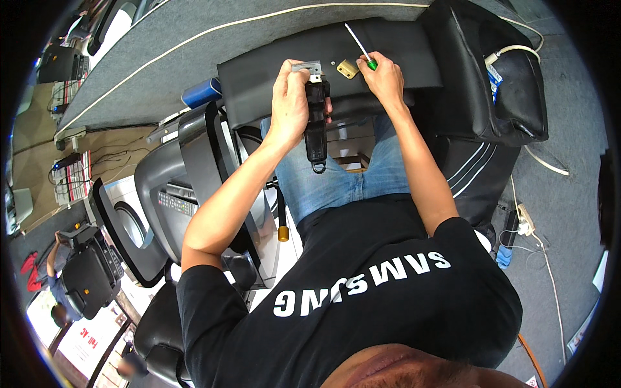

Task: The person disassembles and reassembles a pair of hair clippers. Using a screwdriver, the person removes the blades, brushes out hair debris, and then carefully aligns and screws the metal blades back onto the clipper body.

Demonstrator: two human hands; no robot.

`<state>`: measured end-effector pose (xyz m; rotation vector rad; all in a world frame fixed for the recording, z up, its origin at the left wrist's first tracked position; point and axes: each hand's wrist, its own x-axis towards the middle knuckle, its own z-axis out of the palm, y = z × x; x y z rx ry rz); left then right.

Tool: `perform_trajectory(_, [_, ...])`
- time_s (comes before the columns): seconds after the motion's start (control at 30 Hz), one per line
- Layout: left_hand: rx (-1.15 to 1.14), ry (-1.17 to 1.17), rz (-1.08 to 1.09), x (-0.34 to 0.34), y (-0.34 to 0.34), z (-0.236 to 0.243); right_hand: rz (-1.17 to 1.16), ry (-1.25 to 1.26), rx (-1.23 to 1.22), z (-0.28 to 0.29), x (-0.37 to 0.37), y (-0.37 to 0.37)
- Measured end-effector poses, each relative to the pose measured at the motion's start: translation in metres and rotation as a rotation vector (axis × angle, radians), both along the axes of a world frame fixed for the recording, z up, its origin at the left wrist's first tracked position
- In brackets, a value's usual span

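Note:
My left hand (289, 107) is closed around a black hair clipper (315, 132), its hanging loop pointing back toward me. At the clipper's far end, a silver metal blade (306, 67) sits under my thumb and fingers. In my right hand (386, 83) is a screwdriver with a green handle (372, 63); its thin shaft points up and away to the left. A gold-coloured metal plate with holes (347, 69) lies on the black padded bench (259, 71), just left of my right fingers. Beside it is a small round piece (333, 63), possibly a screw.
A blue cylinder (200, 92) lies at the bench's left end. To the right stands a black padded seat (456, 71) with a white cable (517, 48) on it. Left of me are a black chair (155, 187) and a remote control (176, 202). Another person (57, 284) is far left.

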<state>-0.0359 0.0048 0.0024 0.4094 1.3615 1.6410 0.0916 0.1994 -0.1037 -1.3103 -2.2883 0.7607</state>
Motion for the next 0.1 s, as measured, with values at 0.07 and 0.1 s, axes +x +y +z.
perform_trajectory(0.07, [0.008, 0.003, -0.002, -0.0002, -0.0011, -0.0005, -0.002, -0.026, -0.013, 0.0012, -0.0008, -0.0042])
perform_trajectory(0.1, [0.013, 0.004, -0.006, -0.0006, -0.0011, -0.0005, -0.019, -0.031, -0.02, -0.0011, -0.0004, -0.0046])
